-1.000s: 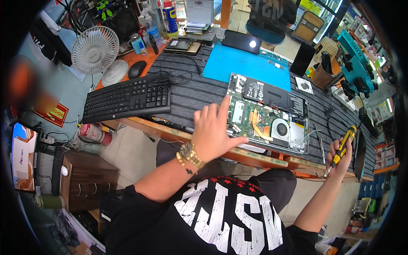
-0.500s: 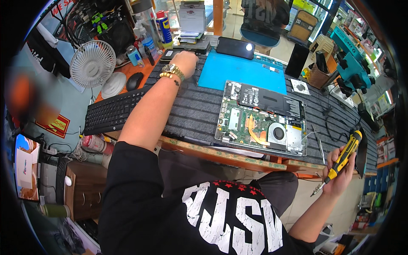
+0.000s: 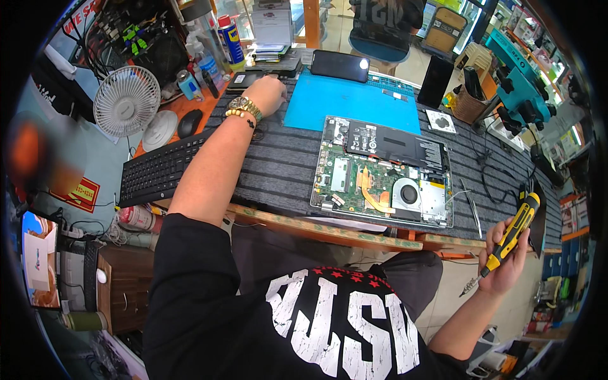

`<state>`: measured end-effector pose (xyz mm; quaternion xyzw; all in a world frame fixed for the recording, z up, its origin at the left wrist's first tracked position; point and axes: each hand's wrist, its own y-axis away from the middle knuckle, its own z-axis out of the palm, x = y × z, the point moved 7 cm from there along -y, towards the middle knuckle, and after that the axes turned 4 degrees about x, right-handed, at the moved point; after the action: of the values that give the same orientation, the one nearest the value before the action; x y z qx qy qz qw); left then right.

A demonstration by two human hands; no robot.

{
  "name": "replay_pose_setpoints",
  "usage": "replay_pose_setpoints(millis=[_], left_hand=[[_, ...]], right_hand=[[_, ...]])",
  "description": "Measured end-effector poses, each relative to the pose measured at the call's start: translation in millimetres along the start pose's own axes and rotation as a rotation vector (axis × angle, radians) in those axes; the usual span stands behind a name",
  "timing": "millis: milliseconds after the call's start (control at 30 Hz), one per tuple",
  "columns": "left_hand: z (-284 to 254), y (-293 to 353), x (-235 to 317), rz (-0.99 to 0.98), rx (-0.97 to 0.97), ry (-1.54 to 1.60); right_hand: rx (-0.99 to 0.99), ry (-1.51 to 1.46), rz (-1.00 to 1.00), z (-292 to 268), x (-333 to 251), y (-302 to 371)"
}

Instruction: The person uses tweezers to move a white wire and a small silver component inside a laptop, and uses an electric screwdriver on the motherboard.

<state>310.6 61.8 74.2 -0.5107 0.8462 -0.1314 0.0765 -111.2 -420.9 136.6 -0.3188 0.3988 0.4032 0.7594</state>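
My left hand (image 3: 266, 95) reaches far across the desk, left of the blue mat (image 3: 351, 104). It is next to a flat black boxy item (image 3: 242, 80); its fingertips point away, and I cannot make out whether they hold anything. In my right hand (image 3: 500, 273), a yellow-and-black screwdriver (image 3: 514, 231) is gripped at the handle, with its metal tip slanting down to the left past the desk's front edge. Between the hands lies an opened laptop base (image 3: 342, 136), showing its black battery (image 3: 396, 144), green circuit board, copper heat pipe (image 3: 367, 183) and round fan (image 3: 406, 194).
Tweezers (image 3: 472, 206) and a black cable lie right of the laptop. A phone (image 3: 340, 66) rests at the mat's far edge. On the left are a keyboard (image 3: 158, 168), mouse (image 3: 189, 123), white fan (image 3: 126, 101) and spray can (image 3: 230, 42). A basket (image 3: 469, 107) stands back right.
The whole view has shifted slightly, moving the scene left. My left hand has come slightly nearer beside the black item. My right hand keeps its grip on the screwdriver.
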Motion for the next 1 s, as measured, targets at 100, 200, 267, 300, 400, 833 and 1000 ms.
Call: replay_pose_setpoints(millis=[100,200,267,300,400,833,1000], left_hand=[[3.6,-1.9,-0.1,0.018,0.038,0.011],[3.9,-1.2,-2.2,0.059,0.094,0.039],[-1.0,-0.2,-7.4,0.074,0.121,0.049],[-4.9,1.1,-8.6,0.084,0.145,0.060],[-21.2,4.6,-11.0,0.030,0.177,0.176],[-95.1,160.8,307.7,0.265,-0.265,1.341],[-77.3,162.2,358.1,0.188,-0.366,1.629]], right_hand=[[-0.026,-0.031,0.008,-1.4,0.2,0.7],[-0.059,-0.037,0.011,-4.6,0.2,2.6],[-0.061,-0.040,0.009,-5.3,-1.8,4.7],[-0.067,-0.042,0.012,-5.5,-1.9,5.7],[-0.072,-0.033,-0.014,-15.7,-5.6,4.5],[0.016,0.002,-0.302,35.9,-8.1,1.4],[-0.007,0.028,-0.500,48.7,-15.6,6.8]])
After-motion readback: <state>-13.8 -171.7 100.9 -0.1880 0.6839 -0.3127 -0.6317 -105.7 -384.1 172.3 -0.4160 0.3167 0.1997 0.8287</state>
